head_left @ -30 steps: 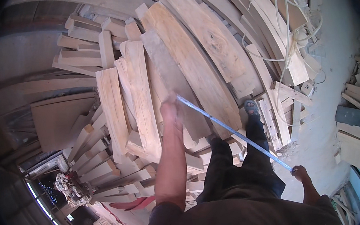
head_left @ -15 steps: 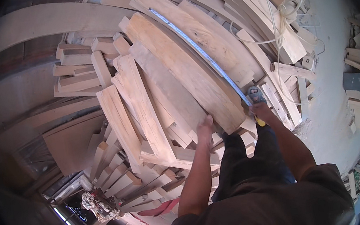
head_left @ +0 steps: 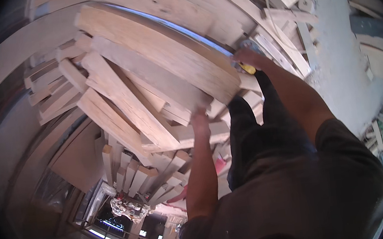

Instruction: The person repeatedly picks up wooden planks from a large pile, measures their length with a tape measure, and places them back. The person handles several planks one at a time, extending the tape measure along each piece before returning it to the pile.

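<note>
My right hand (head_left: 247,58) is closed around a yellow tape measure (head_left: 247,69). Its blue-white blade (head_left: 176,27) runs out far to the upper left, along the edge of a wide tan board (head_left: 160,50). My left hand (head_left: 200,120), blurred, is closed at the near end of a greyish wooden plank (head_left: 148,72), which lies left of the wide board. The left fingertips are smeared and partly hidden by that plank's end.
Stacked boards and short wood blocks (head_left: 53,90) surround me on the left. Curved planks (head_left: 282,47) and loose pale cord (head_left: 270,11) lie at the far right. Pale floor (head_left: 336,65) runs along the right, with more scrap wood (head_left: 376,44) beyond it.
The view has shifted, so the woodpile sits higher and farther left. My right hand still holds the tape measure with its blade out; my left hand stays by the plank's end, more blurred.
</note>
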The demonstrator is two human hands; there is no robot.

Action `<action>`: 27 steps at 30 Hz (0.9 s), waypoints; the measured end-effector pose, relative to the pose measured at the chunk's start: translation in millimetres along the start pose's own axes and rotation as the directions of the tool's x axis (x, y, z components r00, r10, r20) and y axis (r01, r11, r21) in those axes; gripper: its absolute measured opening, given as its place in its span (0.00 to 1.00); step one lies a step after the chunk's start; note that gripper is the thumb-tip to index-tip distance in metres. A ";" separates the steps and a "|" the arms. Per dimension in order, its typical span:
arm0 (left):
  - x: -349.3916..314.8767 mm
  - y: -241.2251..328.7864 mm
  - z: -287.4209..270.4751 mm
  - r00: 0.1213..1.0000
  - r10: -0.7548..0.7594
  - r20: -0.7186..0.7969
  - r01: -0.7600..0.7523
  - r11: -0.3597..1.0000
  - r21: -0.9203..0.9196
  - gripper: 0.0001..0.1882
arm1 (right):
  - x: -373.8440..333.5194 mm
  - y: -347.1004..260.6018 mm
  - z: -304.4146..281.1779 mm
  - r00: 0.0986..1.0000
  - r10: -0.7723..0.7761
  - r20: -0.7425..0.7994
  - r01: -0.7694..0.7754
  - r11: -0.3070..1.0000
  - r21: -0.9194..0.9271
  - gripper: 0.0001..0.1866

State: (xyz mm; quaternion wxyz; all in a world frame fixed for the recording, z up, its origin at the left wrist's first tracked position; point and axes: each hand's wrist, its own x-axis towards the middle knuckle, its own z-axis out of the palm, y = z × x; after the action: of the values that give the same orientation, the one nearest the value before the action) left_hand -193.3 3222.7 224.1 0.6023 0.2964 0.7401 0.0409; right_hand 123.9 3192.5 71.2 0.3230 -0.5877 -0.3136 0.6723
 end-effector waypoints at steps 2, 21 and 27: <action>2.3 24.1 15.6 0.998 0.044 0.034 -0.044 0.999 -0.002 0.29 | -34.4 -9.9 7.6 0.952 0.306 0.028 -0.291 0.868 0.402 0.20; -18.6 80.7 63.5 0.974 0.012 0.228 0.088 0.902 -0.423 0.24 | -77.8 79.6 52.6 0.927 0.339 -0.163 -0.341 0.940 0.016 0.19; -21.9 62.7 52.6 0.976 -0.008 0.216 0.098 0.907 -0.409 0.28 | -76.6 81.6 55.7 0.913 0.358 -0.197 -0.357 0.933 0.041 0.19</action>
State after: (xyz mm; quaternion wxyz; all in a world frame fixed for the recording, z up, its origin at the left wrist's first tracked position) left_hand -118.5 3247.9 254.9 0.7270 0.1431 0.6545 0.1501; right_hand 70.9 3080.1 57.1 0.2262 -0.6994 -0.1651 0.6576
